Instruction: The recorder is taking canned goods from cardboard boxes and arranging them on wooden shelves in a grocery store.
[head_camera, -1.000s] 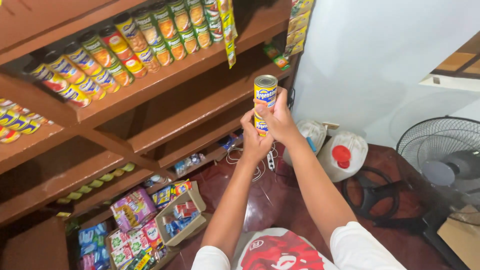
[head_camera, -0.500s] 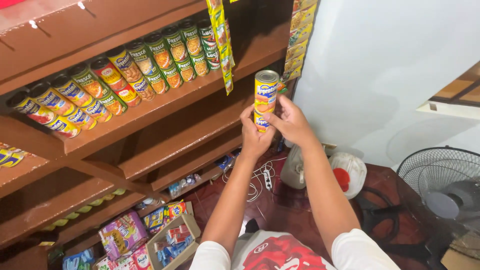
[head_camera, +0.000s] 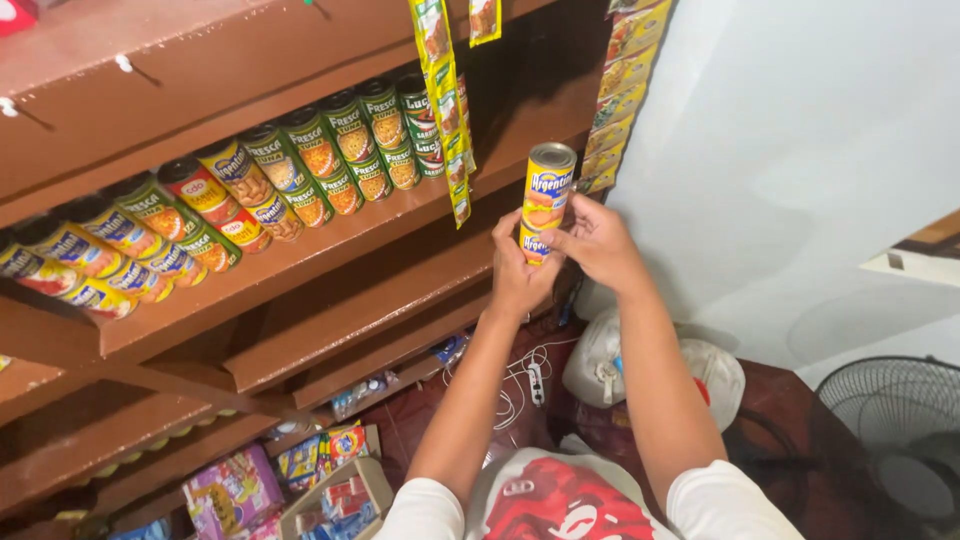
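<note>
Both my hands hold a stack of two yellow and orange cans up in front of a brown wooden shelf. My left hand grips the lower can from the left and below. My right hand clasps it from the right. The top can stands upright on the lower one, close to the shelf's right end. On that shelf a double row of green, red and yellow cans runs off to the left.
Strips of yellow sachets hang beside the cans, more sachets at the wall corner. A white jug, a power strip with cords and a fan sit below. Snack packs fill lower shelves.
My hands have lifted the stacked cans a little higher and nearer the shelf's right end. The view has tilted up, bringing more of the canned row into sight.
</note>
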